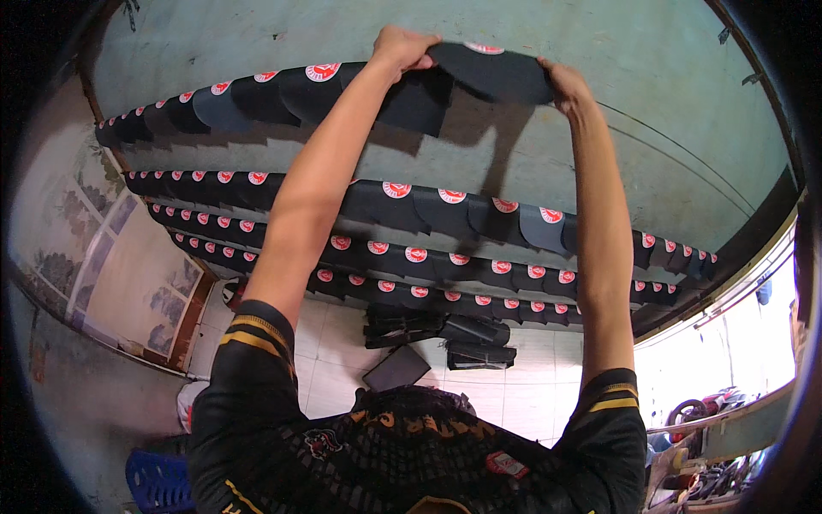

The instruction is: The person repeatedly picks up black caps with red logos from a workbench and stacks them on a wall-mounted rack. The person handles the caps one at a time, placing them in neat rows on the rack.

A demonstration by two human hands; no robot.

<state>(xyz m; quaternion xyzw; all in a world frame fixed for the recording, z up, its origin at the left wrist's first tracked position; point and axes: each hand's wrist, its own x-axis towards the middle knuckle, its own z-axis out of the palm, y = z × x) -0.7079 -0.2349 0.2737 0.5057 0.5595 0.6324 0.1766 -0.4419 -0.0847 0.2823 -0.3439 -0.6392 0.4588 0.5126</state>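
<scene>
Both hands, left (404, 47) and right (562, 83), grip a dark curved piece (490, 73) bearing a red-white sticker.

A small workshop: rows of dark cut pieces (445, 257) line the wall (668, 128).

Two hands up here, left hand (402, 47) and right hand (561, 81), sharing one dark round-edged piece (492, 73) with a red-and-white sticker. Below the hands I count four long overlapping rows of the same stickered pieces on the wall, top row (257, 94), second row (445, 210), third row (445, 261), fourth row (428, 295), but way too many in each to count properly. Further down under the hands, roughly three dark stacks (462, 338) and one flat dark slab (396, 368) on the tiled floor (531, 403).
</scene>
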